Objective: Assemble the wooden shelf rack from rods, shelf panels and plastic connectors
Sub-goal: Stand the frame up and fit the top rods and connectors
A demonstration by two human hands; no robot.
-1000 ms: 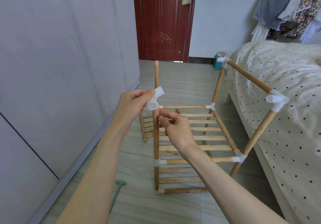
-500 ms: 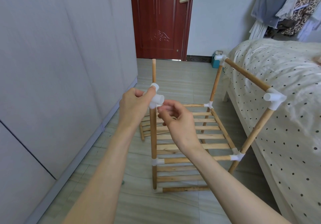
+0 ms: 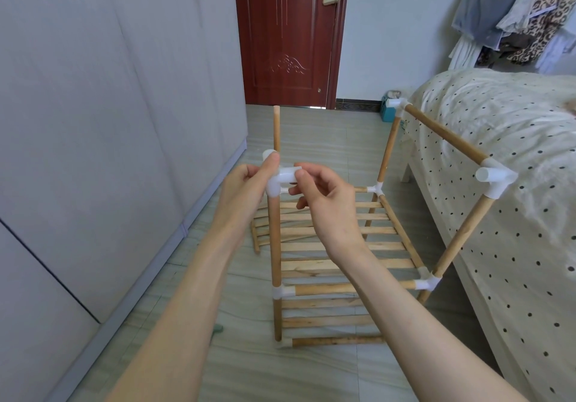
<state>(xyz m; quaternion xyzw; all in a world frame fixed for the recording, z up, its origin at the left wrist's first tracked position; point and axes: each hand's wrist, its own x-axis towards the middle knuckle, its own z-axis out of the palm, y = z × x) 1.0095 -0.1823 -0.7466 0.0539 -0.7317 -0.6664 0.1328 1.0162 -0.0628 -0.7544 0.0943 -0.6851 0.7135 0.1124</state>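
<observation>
The wooden shelf rack point(image 3: 349, 245) stands half-built on the tiled floor point(image 3: 311, 139), between a pale wardrobe front point(image 3: 93, 121) on the left and a bed with a dotted cover point(image 3: 498, 158) on the right. Leftmost of its parts, a loose slatted panel point(image 3: 260, 230) lies on the floor behind the near-left upright rod point(image 3: 276, 245). The left hand point(image 3: 246, 186) grips a white plastic connector point(image 3: 279, 178) sitting at the top of that rod, thumb pressed over its upper side, fingers curled behind it. A second upright rod point(image 3: 276, 127) rises bare-ended beyond the connector. Just to the right, the right hand point(image 3: 324, 202) pinches the connector's side-facing socket between thumb and forefinger, the other fingers loosely curled below. Lower down, a white joint point(image 3: 282, 292) ties the near-left rod to a front crossbar point(image 3: 352, 288), with slatted shelf panels point(image 3: 343, 247) at that level and near the floor. Further right, two more uprights lean toward the bed, joined along the top by a rod point(image 3: 445, 135) with a white corner connector point(image 3: 495, 180) at its near end and another point(image 3: 396, 104) at the far end. A dark red door point(image 3: 286, 33) closes the far wall, and clothes point(image 3: 530, 12) hang at the upper right.
</observation>
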